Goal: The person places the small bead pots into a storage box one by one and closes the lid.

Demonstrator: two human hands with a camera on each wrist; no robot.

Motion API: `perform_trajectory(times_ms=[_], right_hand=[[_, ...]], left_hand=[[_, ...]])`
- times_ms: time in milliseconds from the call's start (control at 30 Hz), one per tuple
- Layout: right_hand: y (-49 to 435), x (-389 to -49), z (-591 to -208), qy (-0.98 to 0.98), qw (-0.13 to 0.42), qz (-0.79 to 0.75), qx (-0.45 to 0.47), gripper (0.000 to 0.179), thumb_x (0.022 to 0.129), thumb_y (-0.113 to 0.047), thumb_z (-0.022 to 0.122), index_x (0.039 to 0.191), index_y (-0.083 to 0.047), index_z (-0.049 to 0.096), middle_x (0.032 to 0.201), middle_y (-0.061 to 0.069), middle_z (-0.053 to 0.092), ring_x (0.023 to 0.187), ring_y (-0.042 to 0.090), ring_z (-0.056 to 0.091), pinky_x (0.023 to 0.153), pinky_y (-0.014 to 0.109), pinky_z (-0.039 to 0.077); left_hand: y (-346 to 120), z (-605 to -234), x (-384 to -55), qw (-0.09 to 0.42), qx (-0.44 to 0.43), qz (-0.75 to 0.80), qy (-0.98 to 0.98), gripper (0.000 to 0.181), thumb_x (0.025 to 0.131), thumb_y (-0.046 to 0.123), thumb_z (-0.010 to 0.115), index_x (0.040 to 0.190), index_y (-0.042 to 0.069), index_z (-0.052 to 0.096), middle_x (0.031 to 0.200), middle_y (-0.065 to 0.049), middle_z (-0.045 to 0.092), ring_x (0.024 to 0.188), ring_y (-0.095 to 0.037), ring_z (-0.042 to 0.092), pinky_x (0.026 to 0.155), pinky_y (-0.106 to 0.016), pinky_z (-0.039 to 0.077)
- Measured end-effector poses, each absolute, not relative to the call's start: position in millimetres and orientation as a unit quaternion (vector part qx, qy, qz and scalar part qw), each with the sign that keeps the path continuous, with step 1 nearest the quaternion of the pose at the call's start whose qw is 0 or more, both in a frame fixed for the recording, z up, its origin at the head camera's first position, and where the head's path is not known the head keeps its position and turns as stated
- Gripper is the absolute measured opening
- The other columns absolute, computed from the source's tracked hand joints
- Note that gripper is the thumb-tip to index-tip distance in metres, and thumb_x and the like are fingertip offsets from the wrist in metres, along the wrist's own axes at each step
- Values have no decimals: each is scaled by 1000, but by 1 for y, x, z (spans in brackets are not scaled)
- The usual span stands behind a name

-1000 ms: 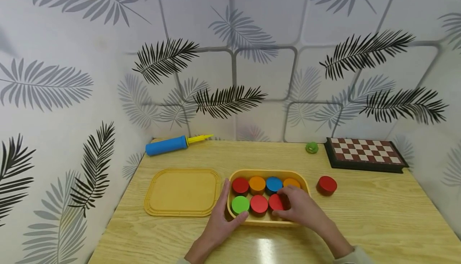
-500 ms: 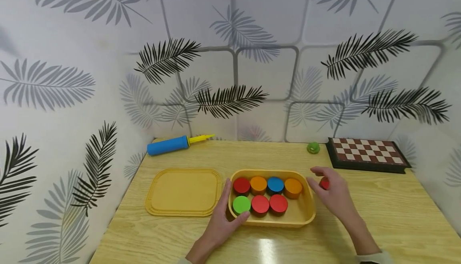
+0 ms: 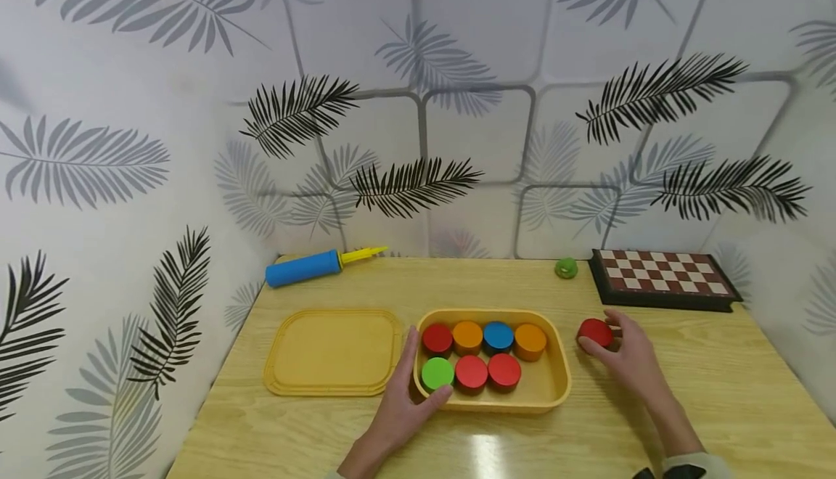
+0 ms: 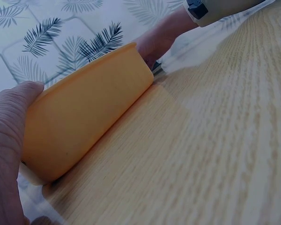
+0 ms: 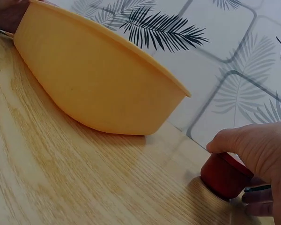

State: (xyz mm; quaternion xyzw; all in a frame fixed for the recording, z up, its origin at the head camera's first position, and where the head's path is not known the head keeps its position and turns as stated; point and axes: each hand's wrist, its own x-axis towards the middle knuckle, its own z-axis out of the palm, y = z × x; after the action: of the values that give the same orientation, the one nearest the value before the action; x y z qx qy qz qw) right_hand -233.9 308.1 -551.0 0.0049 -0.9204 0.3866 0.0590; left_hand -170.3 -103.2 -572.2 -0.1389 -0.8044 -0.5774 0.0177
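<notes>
A yellow rectangular box (image 3: 541, 392) stands on the table, holding several short cylinders in two rows. The back row has a dark red, two orange and a blue cylinder (image 3: 498, 335); the front row has a green cylinder (image 3: 437, 373) and two red ones. My left hand (image 3: 400, 398) rests on the box's left end, fingers straight along its side and thumb at the front rim. To the right of the box, my right hand (image 3: 630, 355) holds a loose red cylinder (image 5: 225, 176) between thumb and fingers. That cylinder appears to be on the table; the far fingers are partly hidden.
A flat yellow lid (image 3: 333, 352) lies left of the box. Along the back are a blue pump (image 3: 303, 269) with a yellow nozzle, a small green object (image 3: 566, 268) and a checkered board (image 3: 665, 276). Patterned wall covering rises behind the table.
My right hand has left the front-row red cylinder inside the box and moved right, to the loose red cylinder outside it. My left hand has stayed at the box's left end.
</notes>
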Motion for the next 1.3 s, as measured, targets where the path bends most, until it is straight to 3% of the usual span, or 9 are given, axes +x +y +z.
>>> perform_trajectory(times_ms=[100, 200, 400, 633, 900, 1133, 1300], right_hand=[[308, -234, -550, -928, 43, 370, 6, 82, 95, -40, 78, 148, 13, 42, 135, 35, 54, 108, 41, 61, 84, 33, 57], [307, -233, -546, -931, 43, 362, 3, 78, 94, -37, 80, 143, 14, 47, 129, 35, 58, 103, 38, 62, 74, 23, 52], [307, -230, -541, -935, 18, 354, -9, 78, 93, -39, 81, 140, 15, 50, 131, 36, 59, 103, 37, 64, 75, 29, 54], [308, -227, -537, -940, 1, 341, -25, 77, 91, -43, 82, 134, 14, 55, 127, 35, 62, 102, 37, 64, 78, 37, 56], [304, -221, -525, -938, -8, 346, -29, 80, 91, -45, 81, 138, 14, 53, 130, 35, 61, 104, 39, 63, 79, 36, 57], [299, -215, -512, -936, -4, 352, -15, 81, 91, -47, 81, 138, 13, 54, 130, 34, 62, 103, 37, 64, 74, 29, 55], [294, -210, -504, -935, -3, 355, -11, 80, 90, -47, 81, 139, 11, 54, 130, 33, 62, 103, 37, 63, 74, 31, 58]], left_hand=[[-104, -573, -169, 18, -137, -576, -806, 104, 95, 40, 78, 170, 26, 7, 175, 11, 6, 160, -14, 9, 127, -52, 13], [-105, -573, -170, 19, -137, -572, -808, 104, 95, 42, 77, 170, 24, 8, 175, 8, 6, 160, -15, 9, 127, -53, 13], [-106, -576, -172, 22, -145, -572, -807, 104, 95, 40, 77, 170, 24, 7, 176, -2, 7, 160, -19, 10, 126, -56, 14], [-106, -575, -172, 20, -147, -578, -803, 104, 94, 39, 78, 169, 32, 5, 177, -1, 6, 160, -15, 8, 127, -53, 12], [-106, -576, -171, 23, -146, -579, -802, 103, 94, 39, 78, 168, 35, 5, 176, -2, 7, 160, -16, 9, 126, -53, 12], [-106, -577, -172, 27, -150, -573, -805, 104, 95, 41, 77, 170, 28, 7, 177, -1, 6, 160, -21, 9, 126, -58, 15], [-107, -578, -172, 22, -145, -566, -811, 105, 94, 46, 76, 170, 25, 7, 177, 2, 5, 160, -17, 8, 127, -56, 14]])
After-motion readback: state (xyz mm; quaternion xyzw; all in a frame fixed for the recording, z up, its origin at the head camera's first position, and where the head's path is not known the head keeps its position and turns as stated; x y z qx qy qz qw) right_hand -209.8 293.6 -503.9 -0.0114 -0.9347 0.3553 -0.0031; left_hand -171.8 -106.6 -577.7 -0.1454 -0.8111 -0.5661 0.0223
